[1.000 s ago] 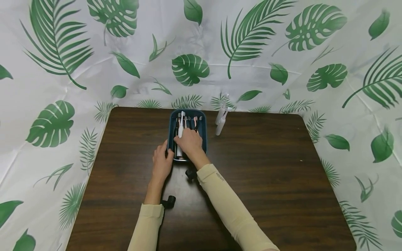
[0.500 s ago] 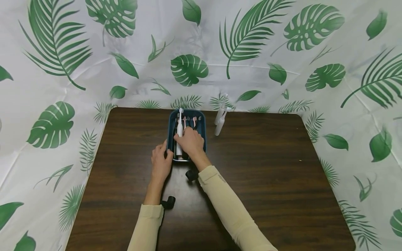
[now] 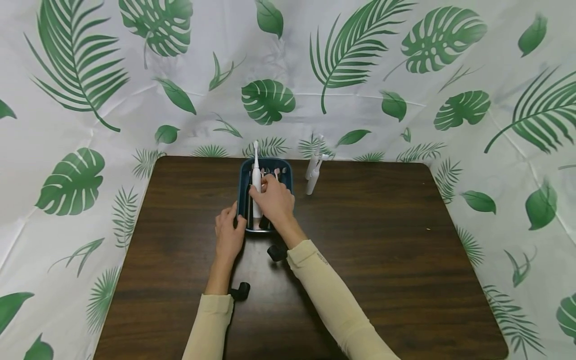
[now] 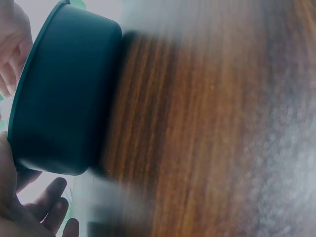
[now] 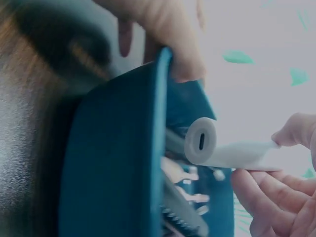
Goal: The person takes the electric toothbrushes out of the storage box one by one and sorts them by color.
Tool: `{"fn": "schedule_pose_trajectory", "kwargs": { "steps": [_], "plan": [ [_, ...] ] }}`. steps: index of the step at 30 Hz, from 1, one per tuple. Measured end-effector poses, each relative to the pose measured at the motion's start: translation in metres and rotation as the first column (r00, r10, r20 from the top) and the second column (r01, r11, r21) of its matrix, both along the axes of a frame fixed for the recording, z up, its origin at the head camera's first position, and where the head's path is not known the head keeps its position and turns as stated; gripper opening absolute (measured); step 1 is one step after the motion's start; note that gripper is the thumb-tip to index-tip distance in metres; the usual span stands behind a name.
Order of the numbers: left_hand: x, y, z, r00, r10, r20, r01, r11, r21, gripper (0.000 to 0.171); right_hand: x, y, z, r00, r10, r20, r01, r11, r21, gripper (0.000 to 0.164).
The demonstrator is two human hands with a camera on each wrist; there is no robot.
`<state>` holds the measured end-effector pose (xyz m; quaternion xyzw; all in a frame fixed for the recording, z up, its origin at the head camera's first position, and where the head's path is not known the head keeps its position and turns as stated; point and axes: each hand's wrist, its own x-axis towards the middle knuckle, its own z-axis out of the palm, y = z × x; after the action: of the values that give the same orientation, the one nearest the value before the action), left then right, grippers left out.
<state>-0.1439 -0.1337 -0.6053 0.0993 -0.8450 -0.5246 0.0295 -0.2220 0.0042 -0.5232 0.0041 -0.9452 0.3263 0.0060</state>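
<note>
My right hand (image 3: 275, 201) pinches a white electric toothbrush (image 3: 256, 175) by its handle, over the left part of a dark blue bin (image 3: 291, 187). In the right wrist view the toothbrush handle (image 5: 239, 155) has its round base, with a dark slot, above the bin rim. My left hand (image 3: 228, 232) holds the bin's near left side, thumb over the rim and fingers outside. Inside the bin lie several other toothbrushes (image 3: 276, 172), some with pinkish heads; my right hand partly hides them. The left wrist view shows the bin's smooth outer wall (image 4: 64, 94).
Two white electric toothbrushes (image 3: 313, 181) stand upright right of the bin, close to the back edge of the brown wooden table (image 3: 382, 250). A leaf-patterned cloth (image 3: 225, 115) rises behind the table. Black wrist cameras (image 3: 240, 291) sit at both wrists.
The toothbrush in my right hand has risen out of the bin, its head now above the back rim. My left hand keeps its place on the bin.
</note>
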Motion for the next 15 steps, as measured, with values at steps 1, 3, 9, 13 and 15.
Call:
{"fn": "schedule_pose_trajectory", "kwargs": {
  "steps": [1, 3, 9, 13, 15],
  "plan": [
    [0.000, 0.000, 0.000, 1.000, 0.002, 0.000, -0.002, 1.000, 0.001, 0.057, 0.001, 0.001, 0.002, 1.000, 0.002, -0.012, -0.002, 1.000, -0.012, 0.035],
    [0.001, 0.000, 0.000, 1.000, 0.005, 0.002, -0.005, 1.000, 0.003, 0.057, 0.003, 0.002, 0.006, 0.999, 0.005, -0.034, -0.006, 0.999, -0.033, 0.035],
    [0.001, 0.001, -0.001, 1.000, 0.006, 0.012, -0.006, 1.000, 0.007, 0.057, 0.008, 0.008, 0.017, 0.997, 0.015, -0.077, -0.021, 0.998, -0.065, 0.040],
    [0.000, 0.000, -0.002, 1.000, 0.008, 0.008, -0.009, 1.000, 0.012, 0.058, 0.011, 0.013, 0.021, 0.994, 0.027, -0.107, -0.035, 0.997, -0.070, 0.040],
    [-0.001, 0.000, -0.002, 1.000, 0.008, 0.006, -0.008, 1.000, 0.010, 0.058, 0.011, 0.016, 0.023, 0.993, 0.028, -0.118, -0.036, 0.997, -0.067, 0.040]
  ]
}}
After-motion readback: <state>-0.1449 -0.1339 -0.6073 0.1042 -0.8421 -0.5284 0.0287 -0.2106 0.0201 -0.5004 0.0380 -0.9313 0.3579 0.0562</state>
